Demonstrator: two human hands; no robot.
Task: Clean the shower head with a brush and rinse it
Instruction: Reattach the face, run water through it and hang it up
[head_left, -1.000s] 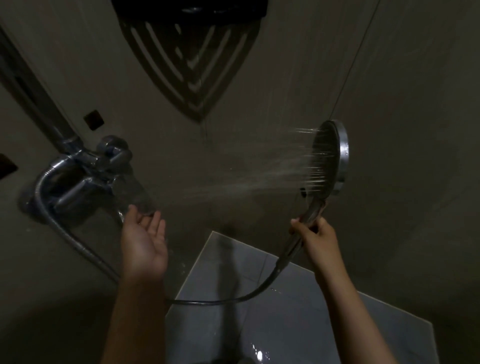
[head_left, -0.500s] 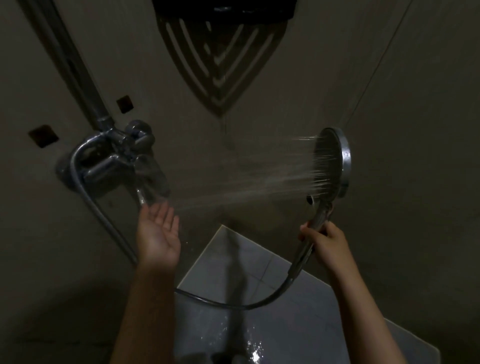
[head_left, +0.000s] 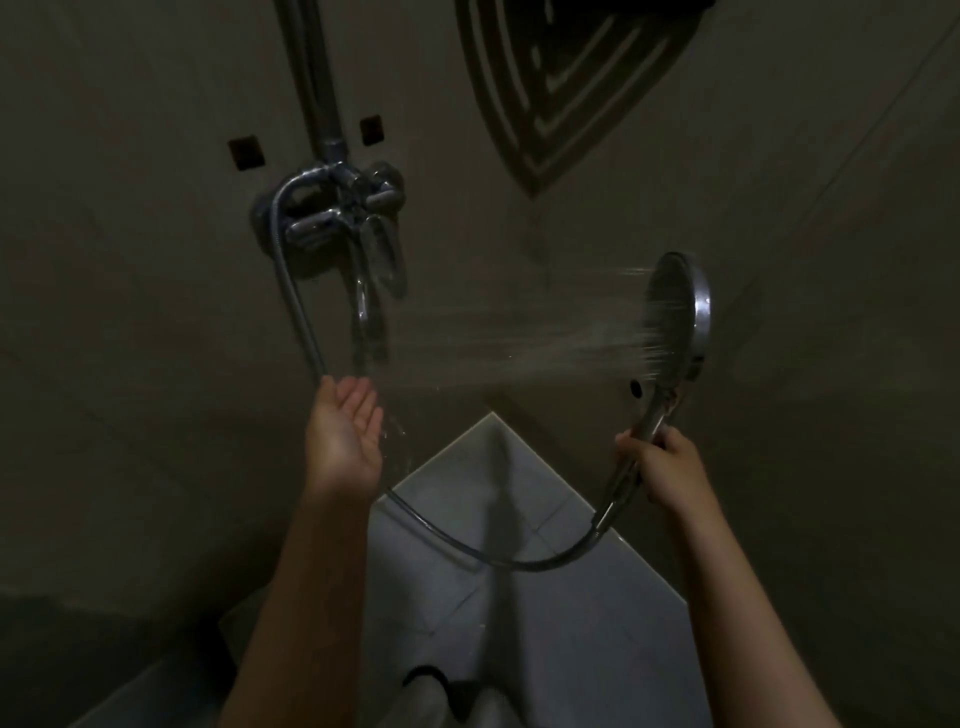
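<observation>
Dim tiled shower walls (head_left: 831, 364) surround both hands. Right hand (head_left: 670, 470) grips the round chrome shower head (head_left: 678, 317), spraying leftward. Left hand (head_left: 345, 426) hangs open, palm up, below the chrome wall tap (head_left: 343, 218).

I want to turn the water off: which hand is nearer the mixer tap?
Left. The left hand lies open just below the spout of the mixer tap; the right hand is far off to its right, gripping the shower head handle.

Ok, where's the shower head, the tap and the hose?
shower head (head_left: 669, 312): head view, on its dark spray face.
tap (head_left: 318, 228): head view, on its chrome body.
hose (head_left: 522, 565): head view, at the bottom of its loop.
</observation>
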